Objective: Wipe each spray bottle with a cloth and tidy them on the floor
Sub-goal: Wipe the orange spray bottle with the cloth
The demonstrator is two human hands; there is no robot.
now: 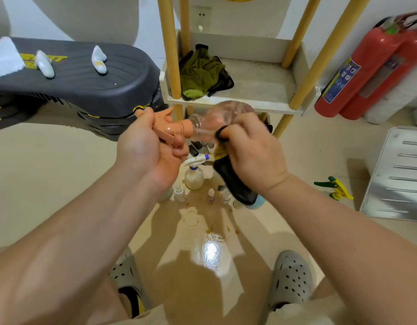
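1. Glossy beige floor point(62, 184) fills the frame, with a pale shelf point(226, 102) on yellow posts at upper centre and red fire extinguishers point(367, 71) at upper right.
2. At the centre of the frame the clear spray bottle point(217, 113) is held off the floor, lying roughly level, with its peach trigger head point(170, 129) pointing left.
3. The left hand point(146, 148) has its fingers point(177, 148) curled round the trigger head and neck, which steadies the bottle.
4. The right hand point(249, 151) bunches a dark cloth point(233, 181) and pinches it against the bottle's shoulder; the rest of the cloth hangs below the hand.
5. The step in hand looks like wiping the body. It would go best if the left hand turned the bottle by the neck while the cloth stayed pressed flat and travelled from the shoulder toward the base.
6. The neck ridges and trigger likely need a folded edge of cloth afterwards.
7. A cluster of other bottles point(194, 177) stands on the floor just below the hands, near brown stains point(191, 216). The wiped bottle should be set upright beside them, clear of the stains.
8. The dangling cloth could knock over the small bottles, so it is better gathered up.
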